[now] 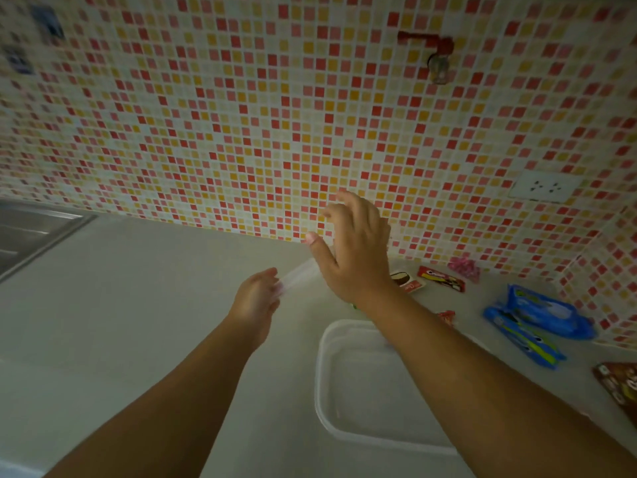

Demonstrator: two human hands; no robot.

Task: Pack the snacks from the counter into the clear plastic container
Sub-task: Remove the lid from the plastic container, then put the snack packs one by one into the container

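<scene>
While the clear container (362,384) sits open near the desk's (138,322) front edge, long axis front-to-back, left hand (255,298) pinches its clear lid (300,274); right hand (355,250) spread, fingers apart. Snack (531,315) labels too blurred to read.

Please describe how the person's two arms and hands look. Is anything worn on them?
Both forearms are bare up to the picture's edge: no sleeves, watch or bracelet. The left hand and the right hand show no gloves or rings. The nails look short; polish cannot be told through blur.

Two hands (255,298), one container (344,432), seven snacks (537,308).
</scene>
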